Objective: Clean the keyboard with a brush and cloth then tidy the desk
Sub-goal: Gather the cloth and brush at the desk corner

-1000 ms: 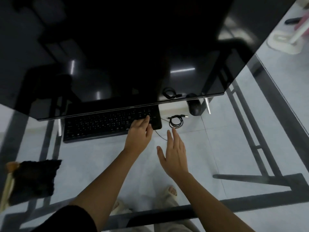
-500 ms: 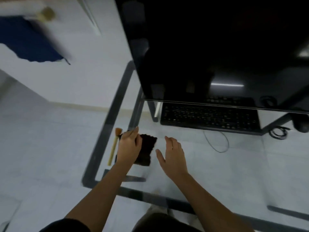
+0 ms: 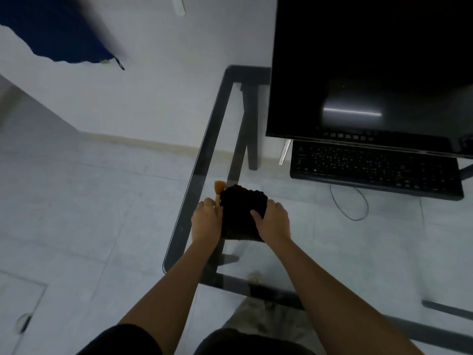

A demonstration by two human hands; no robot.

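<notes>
Cloth (image 3: 242, 213) — both hands now on it; brush (image 3: 218, 190) seemingly gripped.

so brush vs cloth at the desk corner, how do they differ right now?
The brush is pale wood with orange bristles, thin and stick-like; the cloth is black, broad and soft-looking. The brush is mostly hidden, its handle running under the left hand; the cloth shows most of its surface, with the right hand on its right edge. Both lie side by side at the near-left corner of the glass desk.
</notes>
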